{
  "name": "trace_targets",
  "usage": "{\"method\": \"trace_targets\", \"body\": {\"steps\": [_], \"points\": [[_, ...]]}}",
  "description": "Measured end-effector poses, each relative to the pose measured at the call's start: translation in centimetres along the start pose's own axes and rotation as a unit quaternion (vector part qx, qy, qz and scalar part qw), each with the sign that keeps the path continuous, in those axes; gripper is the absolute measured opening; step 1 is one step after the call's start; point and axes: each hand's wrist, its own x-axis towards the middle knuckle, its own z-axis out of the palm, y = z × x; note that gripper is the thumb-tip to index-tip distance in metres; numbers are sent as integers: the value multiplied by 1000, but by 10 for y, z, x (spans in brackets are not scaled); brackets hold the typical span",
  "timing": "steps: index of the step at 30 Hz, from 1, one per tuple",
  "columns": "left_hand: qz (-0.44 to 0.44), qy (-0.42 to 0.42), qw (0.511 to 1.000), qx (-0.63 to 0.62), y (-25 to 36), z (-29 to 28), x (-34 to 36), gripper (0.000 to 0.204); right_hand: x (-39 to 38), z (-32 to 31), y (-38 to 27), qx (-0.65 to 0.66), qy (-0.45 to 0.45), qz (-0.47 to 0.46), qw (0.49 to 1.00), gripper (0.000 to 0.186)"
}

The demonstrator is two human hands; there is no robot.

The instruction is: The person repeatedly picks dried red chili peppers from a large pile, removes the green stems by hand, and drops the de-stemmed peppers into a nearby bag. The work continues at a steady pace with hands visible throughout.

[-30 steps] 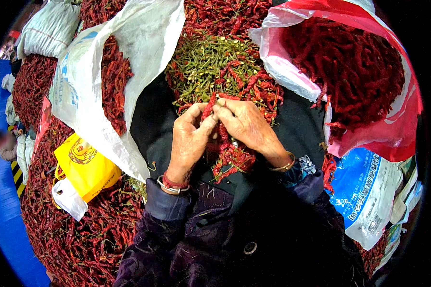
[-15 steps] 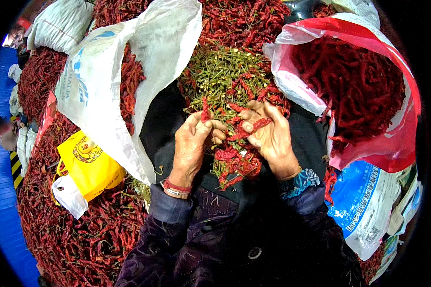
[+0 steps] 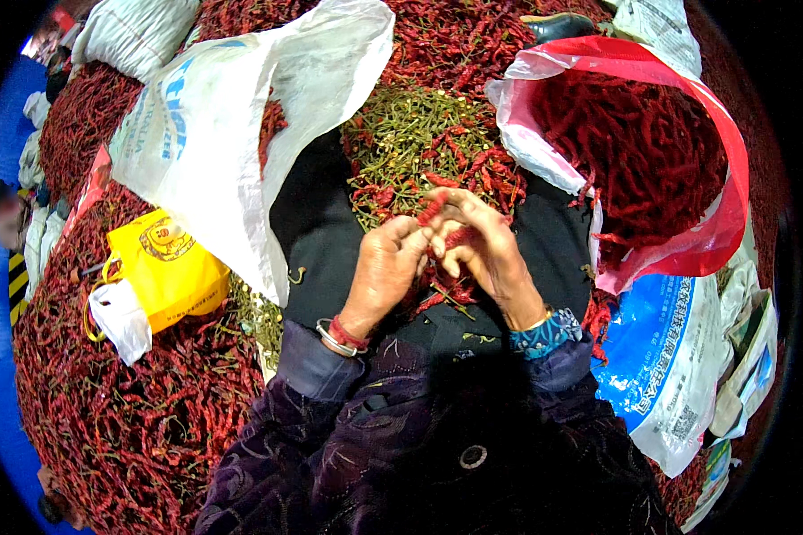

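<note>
Loose dried red chillies (image 3: 143, 419): covered the ground on all sides, heaped deepest at the person's left.

White sack (image 3: 241, 125): lay open at upper left, mouth toward the lap.

Red plastic bag (image 3: 687, 241): stood open at the right, filled with red chillies.

Blue-and-white sack (image 3: 660, 374): lay just below the red bag.

Dark lap cloth (image 3: 321, 241): spread over the knees, bearing a mound of green stems and mixed chillies (image 3: 419, 143) just beyond the hands.

Yellow bag (image 3: 165, 272): sat among the chillies at the left, a small white bag touching it.

Left hand (image 3: 385, 272): fingers curled narrow, pinching at the bunch; two bangles at the wrist.

Right hand (image 3: 482, 245): fingers closed round a bunch of red chillies (image 3: 451, 241), held between both hands over the lap.

Handling note: the work seemed to be stem-pulling; it would go best with the pod pinched close to its cap and the bunch kept over the cloth, so strays fall there.

Change from half a second before: the hands had closed together and the bunch sat tighter, less of it splayed below the palms.
</note>
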Motion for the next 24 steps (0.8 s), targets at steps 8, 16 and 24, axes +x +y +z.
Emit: {"method": "trace_targets", "body": {"steps": [8,16,24], "points": [[185,-74,954,225,1,2,-24,11,-17,5,16,-357,80,-167,915,23],[183,71,895,401,10,-34,-12,21,-5,-37,9,348,-43,43,936,27],[33,-60,996,49,0,4,-10,9,4,-27,17,327,16,54,943,26]]}}
